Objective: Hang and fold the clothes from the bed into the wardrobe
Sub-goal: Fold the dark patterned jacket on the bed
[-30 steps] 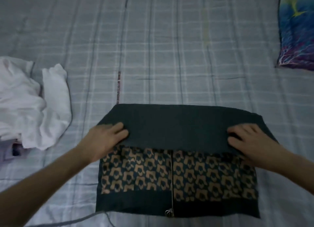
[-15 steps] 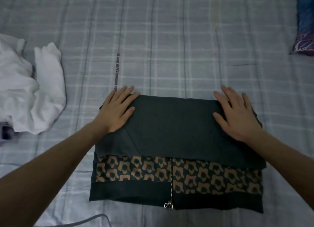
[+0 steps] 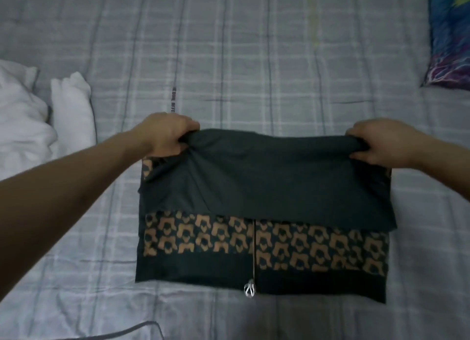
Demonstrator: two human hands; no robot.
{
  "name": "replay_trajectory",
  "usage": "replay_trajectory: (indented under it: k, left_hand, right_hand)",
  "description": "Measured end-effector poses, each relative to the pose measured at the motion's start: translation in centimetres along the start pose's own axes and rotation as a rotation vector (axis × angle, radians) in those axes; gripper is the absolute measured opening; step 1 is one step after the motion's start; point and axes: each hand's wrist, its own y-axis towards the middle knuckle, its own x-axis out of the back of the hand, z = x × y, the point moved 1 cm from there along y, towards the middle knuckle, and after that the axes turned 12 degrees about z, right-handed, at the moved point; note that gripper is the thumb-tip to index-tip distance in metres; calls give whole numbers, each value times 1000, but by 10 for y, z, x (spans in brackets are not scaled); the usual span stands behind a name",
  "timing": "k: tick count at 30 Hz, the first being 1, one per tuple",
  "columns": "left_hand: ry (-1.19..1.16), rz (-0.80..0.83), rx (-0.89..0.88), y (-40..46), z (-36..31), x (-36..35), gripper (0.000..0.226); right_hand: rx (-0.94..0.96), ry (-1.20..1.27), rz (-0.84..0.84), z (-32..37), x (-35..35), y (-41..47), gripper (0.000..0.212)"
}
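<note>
On the middle of the bed (image 3: 254, 59), a dark zip-up jacket (image 3: 262, 240) with a tan pattern lies half folded. Left hand (image 3: 166, 133) and right hand (image 3: 381, 142) each pinch a far corner, fingers curled around cloth. Uneven pulling could skew the fold or bunch the layers.

Two hands are in shot, the left hand (image 3: 166, 133) and the right hand (image 3: 381, 143), and both are on one dark patterned garment (image 3: 262, 212) with a single zip pull (image 3: 249, 290) at its near edge. One heap of white clothes (image 3: 33, 126) sits off to the left, one colourful pillow (image 3: 450, 39) at the far right, all on one checked bedsheet (image 3: 254, 59).
</note>
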Motion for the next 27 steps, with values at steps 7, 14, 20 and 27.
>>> replay_trajectory:
  k: [7,14,20,27]
  left_hand:
    - [-14,-424,-127,-34,5,56,26]
    - [121,-213,-272,-112,-43,-37,22]
    - [-9,347,-21,-124,-88,-114,36]
    - [-408,-458,261,-82,-77,-111,41]
  right_hand:
    - [-18,-35,-190,-8,56,-50,36]
    - [100,-172,-167,61,-47,-117,64]
    - [90,-146,84,96,-133,-124,64]
    - [-385,295,-426,96,-114,-52,52]
